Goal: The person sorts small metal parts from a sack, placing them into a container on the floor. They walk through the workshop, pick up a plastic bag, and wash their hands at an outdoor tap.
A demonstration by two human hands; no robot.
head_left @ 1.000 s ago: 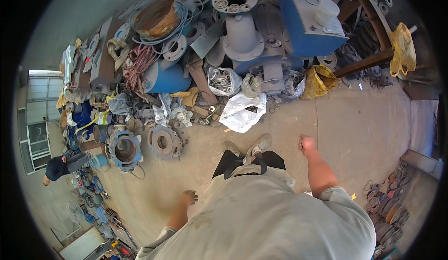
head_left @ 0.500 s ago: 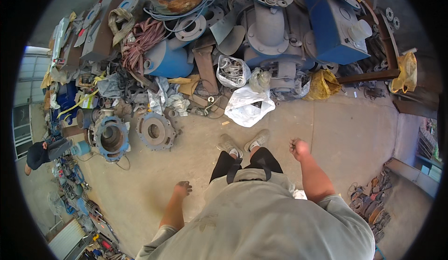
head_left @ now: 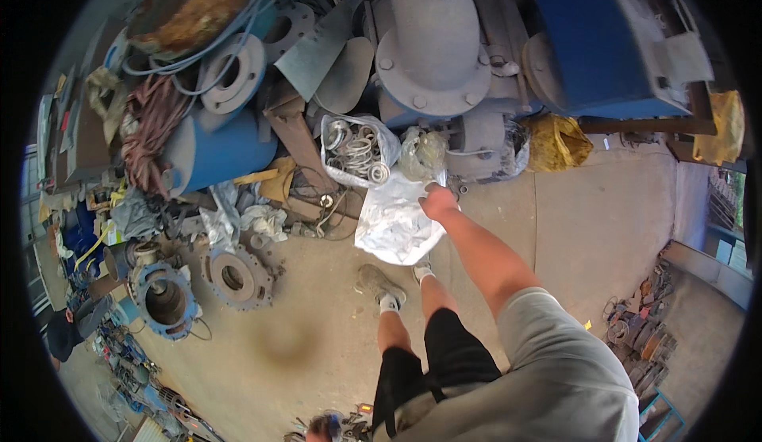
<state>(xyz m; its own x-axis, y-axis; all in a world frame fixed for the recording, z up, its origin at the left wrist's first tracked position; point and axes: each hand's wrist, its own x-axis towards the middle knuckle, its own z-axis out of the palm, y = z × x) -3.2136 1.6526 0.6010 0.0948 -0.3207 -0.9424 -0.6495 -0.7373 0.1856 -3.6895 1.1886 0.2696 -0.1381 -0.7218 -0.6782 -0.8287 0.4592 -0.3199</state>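
My right hand (head_left: 439, 201) reaches forward and is closed on the upper right edge of a white woven sack (head_left: 397, 224). The sack sits crumpled on the floor just beyond my shoes. Against its far side stands a white bag of metal rings (head_left: 357, 152), with a cloudy clear plastic bag (head_left: 422, 154) to the right. Low at the bottom edge, what seems to be my left hand (head_left: 320, 428) shows in part, beside small items on the floor. Its fingers are not clear.
Behind the bags stand a large grey flanged pipe (head_left: 432, 45) and a blue housing (head_left: 591, 37). A yellow sack (head_left: 558, 144) lies to the right. Left are a blue ring-shaped casting (head_left: 163, 303) and a round flanged cover (head_left: 236, 277). Part of another person (head_left: 63, 335) shows far left.
I have leaned and stepped closer to the bags. My right hand has gone forward from my side and taken hold of the white sack's edge. My left hand has dropped back toward the lower edge.
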